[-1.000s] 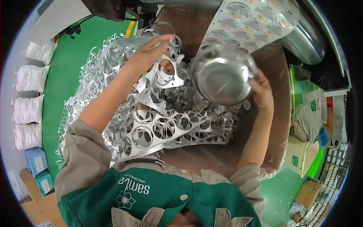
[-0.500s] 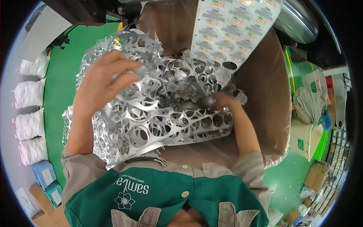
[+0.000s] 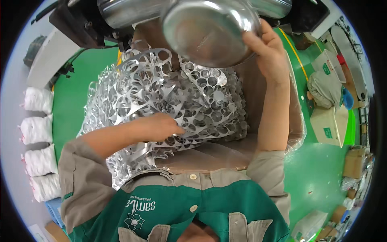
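Observation:
A round, shiny metal bowl (image 3: pixel 205 34) is tilted up at the top of the view with its underside facing me. My right hand (image 3: pixel 268 50) grips its right rim, thumb on the underside and fingers behind the edge. Below it a tangled heap of silvery foil scrap (image 3: pixel 121 92), punched full of round holes, fills much of a brown-lined bin (image 3: pixel 258 109). My left hand (image 3: pixel 161 126) rests against the near part of the heap with its fingers curled closed. Whether any scrap is pinched in them cannot be made out.
Metal rollers (image 3: pixel 125 12) on black brackets span the far edge above the bin. White bundles (image 3: pixel 40 131) line the floor at the left. To the right are a cream-coloured bin (image 3: pixel 328 123) topped with grey cloth, and cardboard boxes (image 3: pixel 354 161).
My right hand has risen from the heap and now holds the metal bowl up. My left hand has come down and right onto the scrap, its fingers closed. The hanging printed foil sheet is mostly out of sight.

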The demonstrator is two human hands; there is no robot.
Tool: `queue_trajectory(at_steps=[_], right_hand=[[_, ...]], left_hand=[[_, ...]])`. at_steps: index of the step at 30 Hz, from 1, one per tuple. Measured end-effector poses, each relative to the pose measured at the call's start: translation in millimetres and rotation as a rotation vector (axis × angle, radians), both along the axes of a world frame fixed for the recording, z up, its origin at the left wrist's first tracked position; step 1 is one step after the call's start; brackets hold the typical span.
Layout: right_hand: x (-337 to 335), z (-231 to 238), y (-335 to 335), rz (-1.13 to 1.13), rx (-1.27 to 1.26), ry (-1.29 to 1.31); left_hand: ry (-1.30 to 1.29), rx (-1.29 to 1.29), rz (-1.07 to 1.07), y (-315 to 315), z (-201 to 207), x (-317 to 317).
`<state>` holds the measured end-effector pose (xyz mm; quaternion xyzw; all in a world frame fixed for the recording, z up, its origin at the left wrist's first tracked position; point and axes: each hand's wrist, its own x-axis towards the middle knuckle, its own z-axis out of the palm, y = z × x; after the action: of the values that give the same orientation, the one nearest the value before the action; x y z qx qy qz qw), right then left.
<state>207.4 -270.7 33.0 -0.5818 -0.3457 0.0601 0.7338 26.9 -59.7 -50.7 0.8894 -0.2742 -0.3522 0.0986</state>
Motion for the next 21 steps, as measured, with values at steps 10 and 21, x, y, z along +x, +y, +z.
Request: queue_trajectory(at_steps=[10, 21], right_hand=[[34, -191, 8, 0.139, -1.317, -0.074], [49, -144, 18, 0.469, -0.804, -0.003]], left_hand=[[-0.666, -0.383, 0.804, 116, 190, -130], [-1.104, -0.345, 1.295, 247, -19, -171]])
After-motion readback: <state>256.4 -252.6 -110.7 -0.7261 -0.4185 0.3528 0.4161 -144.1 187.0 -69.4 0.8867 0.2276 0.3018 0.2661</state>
